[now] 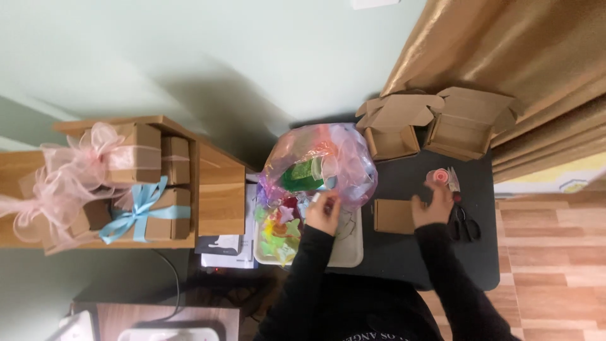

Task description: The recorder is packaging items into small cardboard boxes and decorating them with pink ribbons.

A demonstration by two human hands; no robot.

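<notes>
On the dark worktop [410, 259], just in front of the person, a small closed brown cardboard box [392, 216] lies flat, and the right hand [433, 207] rests at its right edge with the fingers spread and holding nothing. The left hand [324, 212] is over a white tray [351, 247], its fingers pinched on something small and pale that is too blurred to tell. The tray carries bright, many-coloured small pieces [281, 232]. Just behind the left hand sits a puffed, translucent pink plastic bag [319, 163] with something green inside. Beyond the right hand's fingertips is a small roll of pink ribbon [438, 176], and black scissors [465, 222] lie just right of that hand. At the back of the worktop stand two open brown boxes [435, 126]. Well off to the left, a wooden shelf [218, 189] holds closed brown boxes tied with pink [76, 170] and light blue bows [140, 211].
</notes>
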